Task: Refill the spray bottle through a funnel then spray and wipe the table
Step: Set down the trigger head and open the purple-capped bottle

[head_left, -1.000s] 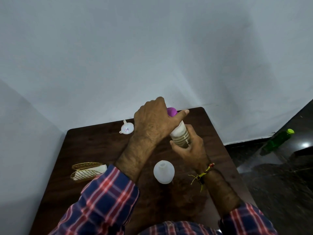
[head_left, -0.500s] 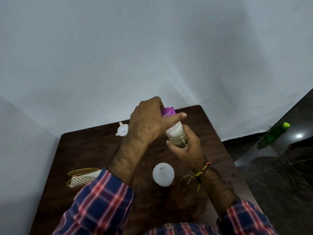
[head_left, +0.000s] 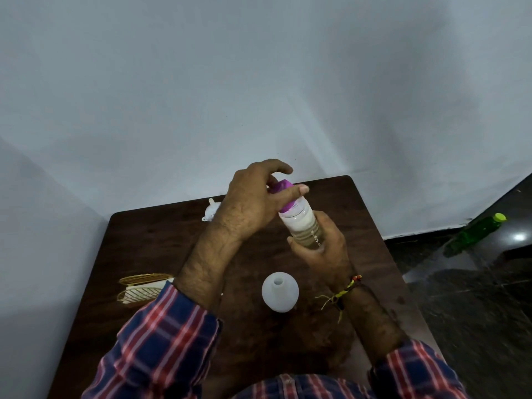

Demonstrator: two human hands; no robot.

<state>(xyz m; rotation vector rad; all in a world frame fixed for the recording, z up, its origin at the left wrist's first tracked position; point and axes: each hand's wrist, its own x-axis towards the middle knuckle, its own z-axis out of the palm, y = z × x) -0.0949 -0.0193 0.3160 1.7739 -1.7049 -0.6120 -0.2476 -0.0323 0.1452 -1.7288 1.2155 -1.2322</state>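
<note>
Right hand [head_left: 325, 249] grips the refill bottle [head_left: 302, 226] above the bench [head_left: 161, 243]; left hand [head_left: 253, 200] pinches its purple cap [head_left: 288, 197]. Open white spray bottle [head_left: 279, 292] stands just beneath them, funnel [head_left: 211, 210] near the far edge.

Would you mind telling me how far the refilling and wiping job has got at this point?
Early stage. Done: the white bottle stands on the table with its neck open. In hand: the right hand holds the purple-capped bottle while the left hand grips its purple cap, which is on. Left: the funnel lies unused at the far edge, so pouring, spraying and wiping remain.
</note>
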